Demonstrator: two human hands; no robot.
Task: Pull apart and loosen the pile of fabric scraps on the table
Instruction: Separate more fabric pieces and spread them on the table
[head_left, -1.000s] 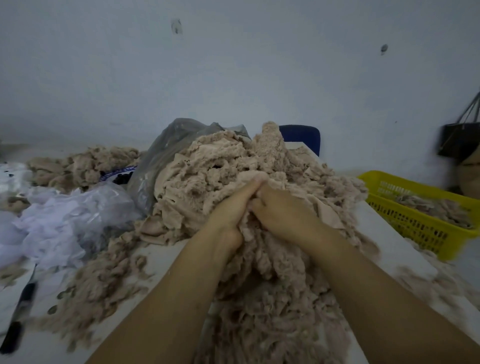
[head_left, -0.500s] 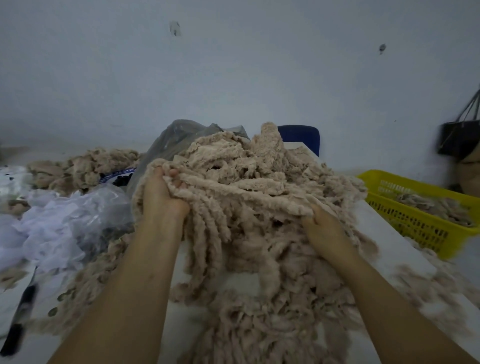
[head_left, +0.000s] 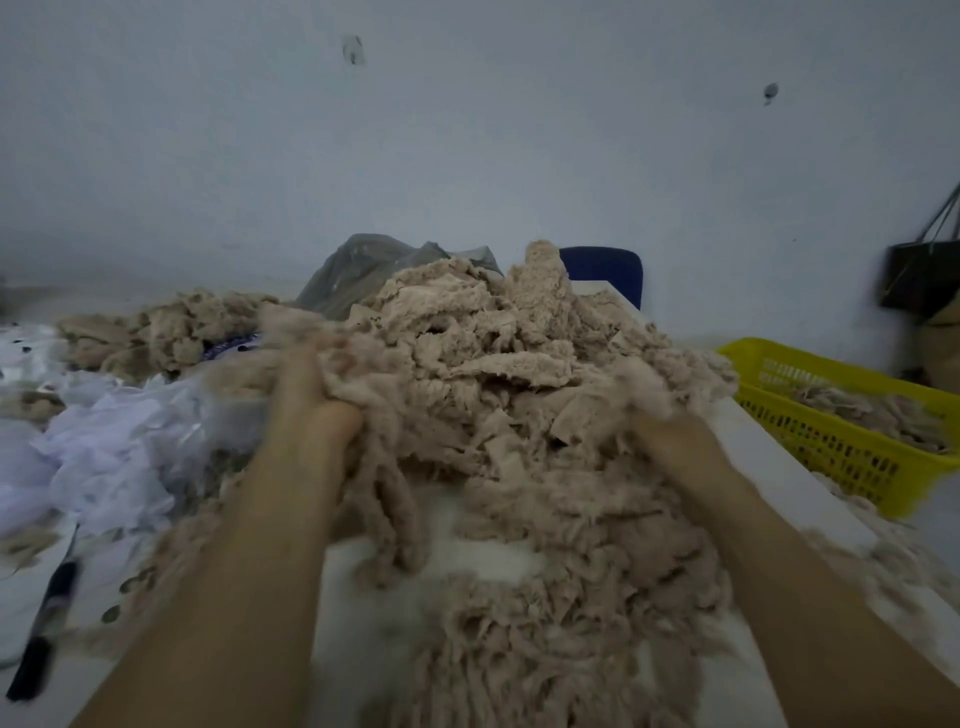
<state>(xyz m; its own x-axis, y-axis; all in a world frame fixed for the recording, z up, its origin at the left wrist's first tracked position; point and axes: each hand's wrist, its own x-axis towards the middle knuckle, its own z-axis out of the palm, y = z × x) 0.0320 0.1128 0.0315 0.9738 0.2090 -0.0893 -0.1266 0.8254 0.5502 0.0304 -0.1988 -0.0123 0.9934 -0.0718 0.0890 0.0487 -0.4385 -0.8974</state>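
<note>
Two bare hands reach into a beige pile of fabric scraps (head_left: 493, 374) that fills the middle of the head view, heaped on a white table (head_left: 363, 623) and spilling down toward the bottom edge. The left hand (head_left: 311, 395), left of center and smeared by motion, grips a clump at the pile's left flank, and ropey strands hang from it down to the tabletop. The right hand (head_left: 670, 441), right of center and well apart from the left, has its fingers sunk in the frayed right flank; blur hides whether they grip or only press. A purple-patterned item (head_left: 228, 345) peeks out at middle left, and any print on it is too blurred to read. A smaller heap of scraps (head_left: 171, 332) lies beside it, and crumpled white plastic (head_left: 104, 457) lies below it at the left edge. A slim dark tool (head_left: 47, 623) lies on the table at lower left, too blurred to identify. Behind the pile rise a grey plastic bag (head_left: 353, 270) and a blue chair back (head_left: 605, 270). A yellow perforated basket (head_left: 831, 452) holding more scraps sits at the right edge of the table. A dark bag (head_left: 919, 275) hangs at far right against the pale wall (head_left: 467, 130), which bears two small dark marks near the top.
</note>
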